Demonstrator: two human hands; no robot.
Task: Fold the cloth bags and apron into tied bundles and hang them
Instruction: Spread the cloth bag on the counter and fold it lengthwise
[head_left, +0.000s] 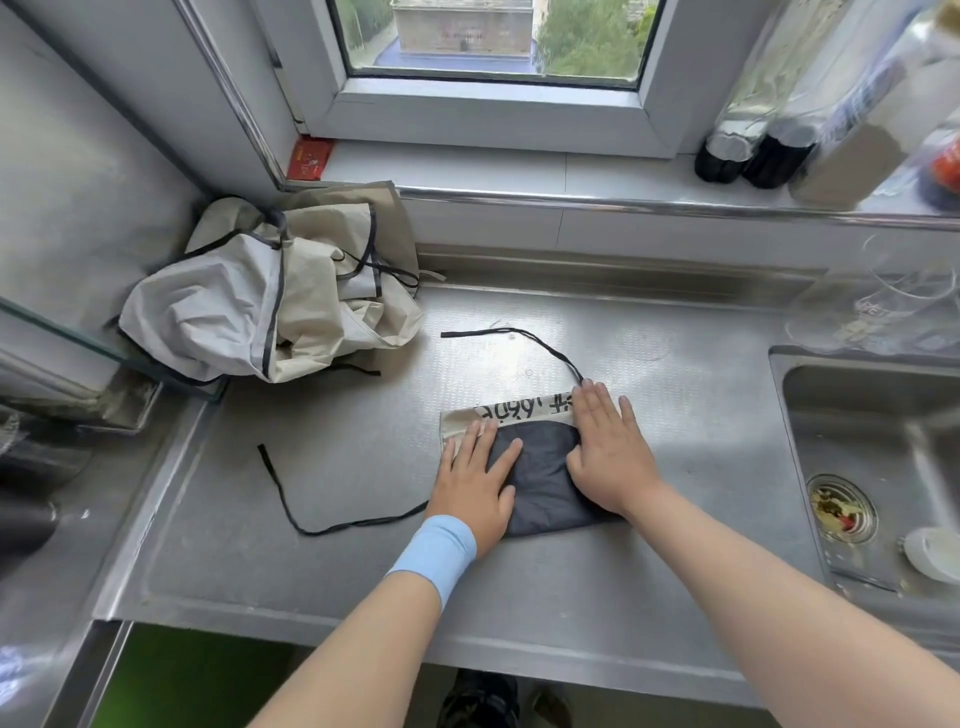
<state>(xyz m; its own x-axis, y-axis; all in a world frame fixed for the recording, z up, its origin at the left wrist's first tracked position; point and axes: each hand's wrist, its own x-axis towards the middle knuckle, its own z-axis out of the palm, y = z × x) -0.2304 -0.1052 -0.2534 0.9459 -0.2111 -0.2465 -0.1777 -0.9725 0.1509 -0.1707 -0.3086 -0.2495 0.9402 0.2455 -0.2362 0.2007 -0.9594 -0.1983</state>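
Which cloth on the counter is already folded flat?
The dark grey cloth with the printed beige band, pressed flat under the left hand and right hand. The beige-grey heap near the window corner lies crumpled.

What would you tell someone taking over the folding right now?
Left hand: open, pressing flat on the folded dark cloth.
Right hand: open, pressing flat on the cloth's right side.
The cloth lies on the steel counter; its black ties trail loose.
Done: this piece is folded small.
Left: tie it, fold the crumpled beige pile in the back left corner, hang everything.
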